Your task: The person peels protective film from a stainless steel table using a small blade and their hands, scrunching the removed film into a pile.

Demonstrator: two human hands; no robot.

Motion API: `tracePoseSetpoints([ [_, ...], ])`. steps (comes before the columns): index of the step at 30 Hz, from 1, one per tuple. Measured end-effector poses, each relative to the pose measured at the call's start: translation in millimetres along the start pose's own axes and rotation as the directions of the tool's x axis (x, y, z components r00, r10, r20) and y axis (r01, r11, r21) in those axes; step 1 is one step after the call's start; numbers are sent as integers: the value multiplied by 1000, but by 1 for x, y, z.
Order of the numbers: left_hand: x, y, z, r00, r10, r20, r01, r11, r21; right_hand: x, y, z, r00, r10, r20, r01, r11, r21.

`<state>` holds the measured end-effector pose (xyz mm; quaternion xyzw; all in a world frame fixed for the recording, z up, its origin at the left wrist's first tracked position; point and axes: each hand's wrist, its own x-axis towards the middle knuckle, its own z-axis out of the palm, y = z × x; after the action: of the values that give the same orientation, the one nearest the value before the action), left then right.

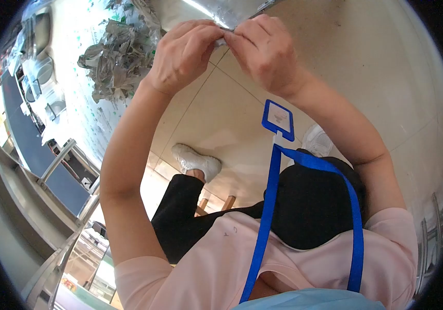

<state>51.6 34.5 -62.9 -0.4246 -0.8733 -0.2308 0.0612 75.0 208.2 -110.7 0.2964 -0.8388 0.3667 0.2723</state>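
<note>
My left hand and my right hand meet at the top of the view, fingertips nearly touching. Both pinch the edge of a shiny, see-through plastic bag, which stretches up past the top of the frame. A small gathered bit of it shows between the fingers. What the bag contains, if anything, is out of sight. Close to my left hand lies a heap of crumpled clear plastic.
The heap rests on a white surface with green specks. Metal rails run along the left. A blue badge hangs from my lanyard above the tiled floor. Wooden stool legs show near my white shoe.
</note>
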Motion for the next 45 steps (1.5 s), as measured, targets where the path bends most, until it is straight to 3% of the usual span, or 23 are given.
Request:
tracePoseSetpoints([
  [8,-13,9,-9,988,154,-13,-154,988,15,-4,-16,-2,995,-103,-4,103,994,41],
  [26,-47,38,-24,997,65,46,-64,998,-23,-16,-45,-3,994,-112,-9,112,978,177],
  [29,-50,45,-30,997,25,77,-23,999,-30,-17,-49,-7,991,-120,55,104,966,237],
  [37,-50,61,-42,988,-46,147,48,999,-6,-17,-53,-6,989,-146,-1,140,950,279],
  [40,-58,60,-44,954,-295,52,299,951,-85,-7,-52,5,997,4,-71,14,970,241],
  [44,-55,43,-41,910,-409,-68,391,901,-188,10,-37,20,992,117,-46,-113,990,83],
  [45,-52,37,-40,889,-452,-70,442,888,-125,14,-33,21,994,105,14,-106,993,43],
])
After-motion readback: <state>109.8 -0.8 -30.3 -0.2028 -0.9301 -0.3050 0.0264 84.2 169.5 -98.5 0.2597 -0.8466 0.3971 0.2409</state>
